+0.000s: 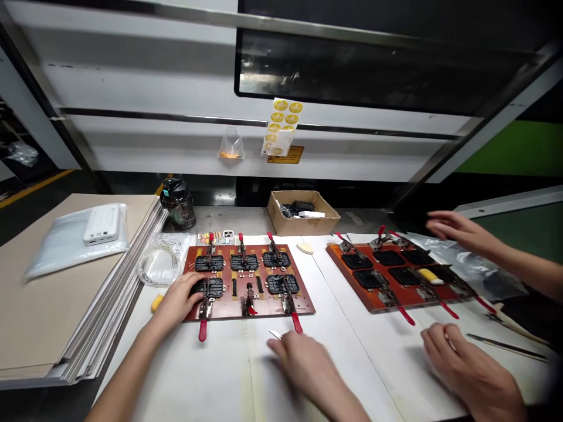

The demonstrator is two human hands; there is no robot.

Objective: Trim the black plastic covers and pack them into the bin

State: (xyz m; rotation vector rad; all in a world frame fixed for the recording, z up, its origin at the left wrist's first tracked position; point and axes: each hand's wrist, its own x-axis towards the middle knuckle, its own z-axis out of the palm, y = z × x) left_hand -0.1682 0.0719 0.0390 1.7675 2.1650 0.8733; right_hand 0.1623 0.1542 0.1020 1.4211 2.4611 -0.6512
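Observation:
My left hand (176, 302) lies over a black plastic holder (209, 287) at the near left corner of a red-brown fixture board (259, 310). The board carries several black holders and toggle clamps with red handles. A small yellow sponge (157, 303) sits just left of that hand. My right hand (299, 360), slightly blurred, is on the white table below the board, with a small metal blade (275, 334) at its fingertips. Further right, a co-worker's two hands (461, 231) (470, 363) are beside an orange fixture board (373, 287).
A cardboard box (303, 212) holding small dark items stands behind the boards, beside a dark bottle (178, 205). Stacked flat sheets (109, 281) lie left, under a white power bank (102, 224). A long metal tool (505, 346) lies at right.

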